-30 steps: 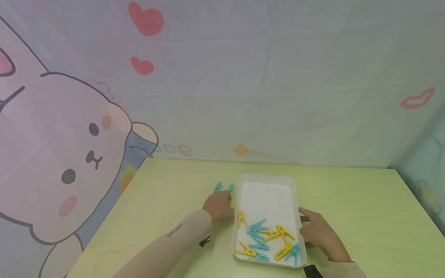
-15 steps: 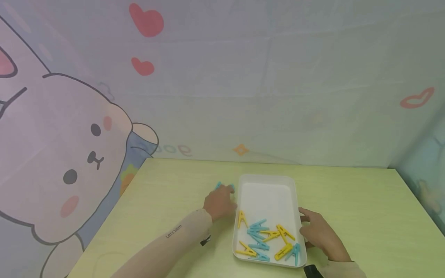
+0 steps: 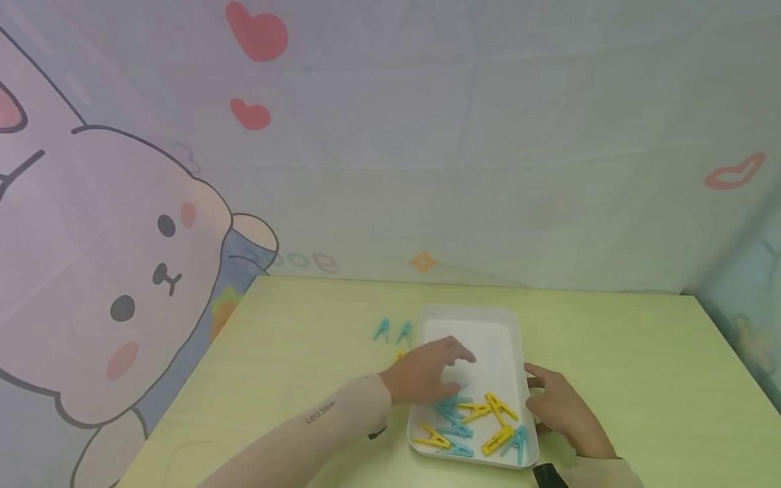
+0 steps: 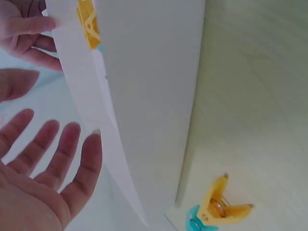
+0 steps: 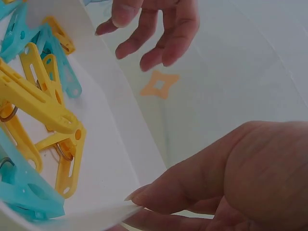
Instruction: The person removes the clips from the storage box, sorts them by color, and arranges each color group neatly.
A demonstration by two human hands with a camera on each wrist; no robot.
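My left hand (image 3: 427, 371) hovers over the left side of a white tray (image 3: 466, 313), fingers spread and nothing between them. The left wrist view shows the same hand (image 4: 53, 178) with its palm bare. At the tray's right side, my right hand (image 3: 564, 410) pinches the rim, thumb (image 5: 159, 195) on top and fingers beneath. Yellow clothespins (image 3: 497, 440) and blue clothespins (image 3: 456, 430) lie jumbled in the tray's near half. My left hand and forearm cover part of the tray's left side.
Left of the tray, two blue clothespins (image 3: 382, 330) lie on the pale green table (image 3: 634, 366). A yellow clothespin (image 4: 219, 207) lies close to the tray's outer wall, partly hidden in the head view. A printed cloth (image 3: 390, 169) hangs behind the table.
My left hand has moved right, from the clothespins beside the tray to above it, and its fingers have spread. The two blue clothespins show fully again. My right hand stays put.
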